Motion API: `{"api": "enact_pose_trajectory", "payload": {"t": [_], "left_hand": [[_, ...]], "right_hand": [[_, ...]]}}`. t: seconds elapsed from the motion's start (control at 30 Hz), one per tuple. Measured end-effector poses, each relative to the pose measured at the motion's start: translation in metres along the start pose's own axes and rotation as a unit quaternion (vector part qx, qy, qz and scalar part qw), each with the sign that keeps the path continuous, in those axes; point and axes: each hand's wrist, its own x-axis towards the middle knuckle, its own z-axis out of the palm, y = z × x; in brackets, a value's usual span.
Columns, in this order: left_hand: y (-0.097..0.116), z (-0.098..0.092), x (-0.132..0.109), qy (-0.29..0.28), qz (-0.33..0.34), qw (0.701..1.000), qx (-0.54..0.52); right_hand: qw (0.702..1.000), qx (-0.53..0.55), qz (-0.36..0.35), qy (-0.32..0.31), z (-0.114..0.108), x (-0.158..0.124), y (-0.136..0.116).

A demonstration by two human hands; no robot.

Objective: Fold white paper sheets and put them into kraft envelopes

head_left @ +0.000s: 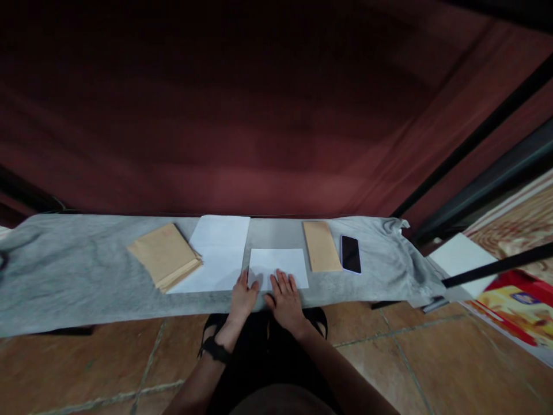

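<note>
A white sheet of paper (276, 262), apparently folded in half, lies in front of me on the grey cloth. My right hand (286, 298) rests flat on its lower part with the fingers spread. At the sheet's lower left corner is my left hand (244, 297), its fingers stretched out and the thumb held apart, touching the edge. To the left lie larger white sheets (220, 248), partly covered by a stack of brown envelopes (166, 253). A single brown envelope (322, 246) sits to the right of the folded sheet.
A phone (351, 253) with a dark screen lies right of the single envelope. Grey cloth (86, 265) covers the long narrow table. Behind it hangs a dark red curtain (276, 184). On the right are black metal bars (479, 129) and a red and yellow box (518, 308).
</note>
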Motion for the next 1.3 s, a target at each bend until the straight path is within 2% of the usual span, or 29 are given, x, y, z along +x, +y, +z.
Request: {"api": "enact_pose_trajectory", "payload": {"t": [0.1, 0.17, 0.27, 0.33, 0.37, 0.4, 0.47, 0.53, 0.6, 0.67, 0.73, 0.8, 0.87, 0.97, 1.07, 1.13, 1.2, 1.27, 1.3], "left_hand": [[0.02, -0.01, 0.011, -0.006, -0.083, 0.989, -0.125], [0.029, -0.011, 0.011, -0.011, -0.113, 0.972, -0.206], [0.041, -0.008, 0.003, -0.029, -0.11, 0.956, -0.271], [0.053, -0.009, -0.002, -0.053, -0.085, 0.949, -0.299], [0.06, -0.01, -0.004, -0.063, -0.071, 0.944, -0.317], [0.067, -0.013, -0.006, -0.063, -0.06, 0.937, -0.337], [0.078, -0.02, -0.007, -0.048, -0.05, 0.923, -0.378], [0.084, -0.026, -0.007, -0.019, -0.072, 0.915, -0.398], [0.081, -0.027, -0.007, 0.005, -0.129, 0.912, -0.39], [0.074, -0.021, -0.008, -0.009, -0.187, 0.903, -0.388], [0.064, -0.01, -0.009, -0.056, -0.208, 0.887, -0.409], [0.054, 0.002, -0.008, -0.087, -0.195, 0.881, -0.422], [0.046, 0.01, -0.003, -0.083, -0.162, 0.9, -0.397], [0.035, 0.012, 0.012, -0.049, -0.106, 0.945, -0.307], [0.027, 0.006, 0.025, -0.028, -0.055, 0.983, -0.173], [0.023, 0.001, 0.03, -0.024, -0.021, 0.996, -0.086], [0.023, -0.004, 0.03, -0.027, 0.019, 0.999, -0.007], [0.025, -0.007, 0.026, -0.033, 0.05, 0.995, 0.08], [0.027, -0.007, 0.023, -0.029, 0.062, 0.989, 0.128]], "right_hand": [[1.0, -0.002, 0.021, -0.007, -0.002, -0.004, -0.01], [0.999, 0.004, 0.036, -0.015, -0.003, 0.0, -0.012], [0.996, 0.056, 0.066, -0.009, -0.005, 0.012, -0.014], [0.983, 0.157, 0.093, 0.011, -0.011, 0.026, -0.013], [0.967, 0.229, 0.111, 0.026, -0.016, 0.034, -0.012], [0.941, 0.307, 0.133, 0.043, -0.023, 0.043, -0.01], [0.865, 0.454, 0.19, 0.102, -0.041, 0.063, -0.007], [0.766, 0.571, 0.241, 0.169, -0.061, 0.079, -0.004], [0.658, 0.669, 0.262, 0.223, -0.077, 0.089, -0.003], [0.569, 0.735, 0.271, 0.249, -0.083, 0.089, -0.001], [0.517, 0.764, 0.285, 0.26, -0.078, 0.083, 0.0], [0.495, 0.767, 0.311, 0.263, -0.065, 0.073, 0.004], [0.486, 0.762, 0.363, 0.229, -0.05, 0.062, 0.009], [0.475, 0.75, 0.446, 0.113, -0.036, 0.044, 0.018], [0.494, 0.745, 0.448, 0.018, -0.037, 0.024, 0.025], [0.534, 0.729, 0.423, -0.065, -0.044, 0.012, 0.029], [0.587, 0.695, 0.389, -0.145, -0.052, 0.003, 0.033], [0.659, 0.646, 0.354, -0.153, -0.058, 0.002, 0.037], [0.703, 0.614, 0.338, -0.123, -0.059, 0.005, 0.039]]}}
